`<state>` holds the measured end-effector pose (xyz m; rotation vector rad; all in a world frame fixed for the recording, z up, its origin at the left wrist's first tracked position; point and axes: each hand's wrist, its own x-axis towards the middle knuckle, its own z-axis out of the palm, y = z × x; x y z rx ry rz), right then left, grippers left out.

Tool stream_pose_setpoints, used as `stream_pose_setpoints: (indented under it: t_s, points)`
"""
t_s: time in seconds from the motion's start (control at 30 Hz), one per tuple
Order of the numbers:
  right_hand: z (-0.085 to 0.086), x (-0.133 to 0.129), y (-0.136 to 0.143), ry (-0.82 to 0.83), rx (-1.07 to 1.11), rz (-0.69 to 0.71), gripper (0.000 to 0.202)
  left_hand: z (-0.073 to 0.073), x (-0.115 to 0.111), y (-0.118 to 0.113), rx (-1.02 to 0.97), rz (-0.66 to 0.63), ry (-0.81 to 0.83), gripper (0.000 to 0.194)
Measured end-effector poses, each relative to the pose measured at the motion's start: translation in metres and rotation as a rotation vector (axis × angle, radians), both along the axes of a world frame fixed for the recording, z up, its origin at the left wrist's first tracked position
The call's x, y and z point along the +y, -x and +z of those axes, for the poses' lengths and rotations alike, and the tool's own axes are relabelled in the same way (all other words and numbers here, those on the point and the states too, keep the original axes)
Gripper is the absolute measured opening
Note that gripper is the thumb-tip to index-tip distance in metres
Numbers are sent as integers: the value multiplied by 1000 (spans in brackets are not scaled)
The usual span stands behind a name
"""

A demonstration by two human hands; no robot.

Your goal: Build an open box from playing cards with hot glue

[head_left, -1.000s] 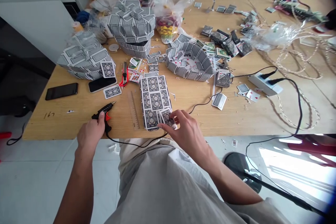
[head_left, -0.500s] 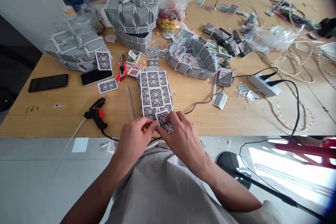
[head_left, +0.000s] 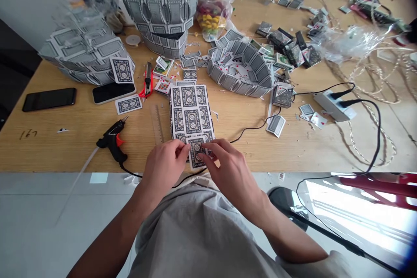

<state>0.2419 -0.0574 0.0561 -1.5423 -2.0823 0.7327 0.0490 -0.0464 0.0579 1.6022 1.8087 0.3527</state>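
A single playing card (head_left: 196, 156), patterned back up, lies over the near end of a panel of overlapping playing cards (head_left: 192, 120) and sticks out past it toward me. At the card's left edge, my left hand (head_left: 166, 163) pinches it between thumb and fingers. My right hand (head_left: 228, 169) bends over the right side, its thumb and fingertips on the card. A clear ruler (head_left: 157, 125) lies left of the panel, and farther left is a black glue gun (head_left: 113, 141) with a red trigger and a white glue stick.
Card-built baskets (head_left: 159, 13) and an open card-walled tray (head_left: 239, 84) stand behind. Two phones (head_left: 49, 99) and a red-handled cutter (head_left: 147, 80) lie at left. A power strip (head_left: 335, 106), cords, plastic bags and card boxes (head_left: 286, 43) occupy the right. The table edge is close to me.
The single card has turned from a slant to nearly straight with the panel. My right fingers have shifted their hold on it. The view has moved slightly.
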Motion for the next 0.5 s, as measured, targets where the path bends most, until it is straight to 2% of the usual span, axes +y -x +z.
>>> stream_pose_setpoints:
  t_s: [0.1,0.5]
  points:
    - [-5,3,-4,-5,10,16,21,0,2,-2,60,-27,-4,30]
    - [-30,13,-16,-192,-8,37,28,-4,-2,-15,325,-46,-58,29]
